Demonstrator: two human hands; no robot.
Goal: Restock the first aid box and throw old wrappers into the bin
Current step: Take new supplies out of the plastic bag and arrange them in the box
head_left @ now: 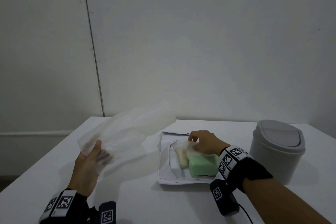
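My left hand (89,162) grips the near corner of a translucent plastic lid (127,132), holding it tilted up off the table. The white first aid box (166,176) lies open in the middle, holding a white tube (174,162), a pale gauze roll (182,156) and a green packet (203,166). My right hand (203,143) reaches into the far side of the box, its fingers pinching a crinkled clear wrapper (190,148). A grey bin (278,149) with a swing lid stands at the right.
White papers (174,133) stick out behind the box. The white table (136,196) ends at a wall behind, and its left edge drops off near my left arm. Both wrists wear black bands with square markers.
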